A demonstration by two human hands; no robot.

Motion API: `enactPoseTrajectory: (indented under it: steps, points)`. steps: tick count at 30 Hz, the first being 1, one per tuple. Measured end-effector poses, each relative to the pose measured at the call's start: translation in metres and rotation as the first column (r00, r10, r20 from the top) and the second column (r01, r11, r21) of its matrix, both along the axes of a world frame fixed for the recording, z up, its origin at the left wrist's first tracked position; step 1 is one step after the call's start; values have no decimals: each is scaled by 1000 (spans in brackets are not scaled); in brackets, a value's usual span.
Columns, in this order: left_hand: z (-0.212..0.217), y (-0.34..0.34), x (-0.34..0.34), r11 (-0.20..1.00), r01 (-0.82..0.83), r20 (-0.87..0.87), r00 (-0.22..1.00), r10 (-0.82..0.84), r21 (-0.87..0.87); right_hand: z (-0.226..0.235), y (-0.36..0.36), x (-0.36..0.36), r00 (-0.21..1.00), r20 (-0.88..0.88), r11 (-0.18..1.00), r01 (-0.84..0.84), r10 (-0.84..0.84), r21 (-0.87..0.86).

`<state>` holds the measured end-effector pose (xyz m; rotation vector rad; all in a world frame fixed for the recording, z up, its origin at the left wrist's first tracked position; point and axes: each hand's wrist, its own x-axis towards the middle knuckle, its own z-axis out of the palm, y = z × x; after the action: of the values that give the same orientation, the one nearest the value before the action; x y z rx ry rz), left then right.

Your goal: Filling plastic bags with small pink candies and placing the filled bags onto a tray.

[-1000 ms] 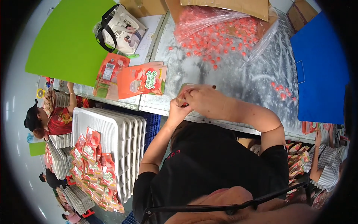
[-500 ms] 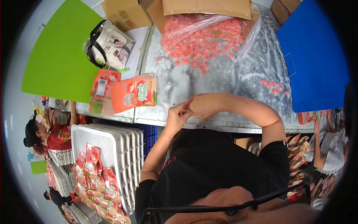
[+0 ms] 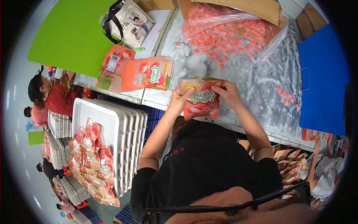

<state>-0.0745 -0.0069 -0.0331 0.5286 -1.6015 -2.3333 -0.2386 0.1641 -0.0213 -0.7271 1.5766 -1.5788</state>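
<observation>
Head view shows our left hand (image 3: 179, 98) and right hand (image 3: 227, 93) pinching the red pouch's (image 3: 201, 102) top corners; we should keep both grips level.

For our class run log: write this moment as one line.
left hand: holds red pouch | right hand: pinches pouch top | behind: loose red candies

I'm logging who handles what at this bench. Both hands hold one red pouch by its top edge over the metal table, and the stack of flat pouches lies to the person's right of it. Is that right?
Not quite. The head view shows the stack of flat pouches to the person's left of the held red pouch, not the right. The rest stands: left hand and right hand hold the pouch by its top edge over the metal table.
</observation>
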Motion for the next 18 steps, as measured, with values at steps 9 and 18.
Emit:
enactPoseTrajectory:
  steps: [9, 18]
  points:
    - [-8, 9, -9, 975, -182, -21, 982, 186, 124, -15, -5, 15, 989, -48, 989, 133, -136, -67]
    - [-35, 5, -14, 981, -193, 17, 981, 193, 29, -32, -7, 15, 987, -6, 984, 158, -159, -83]
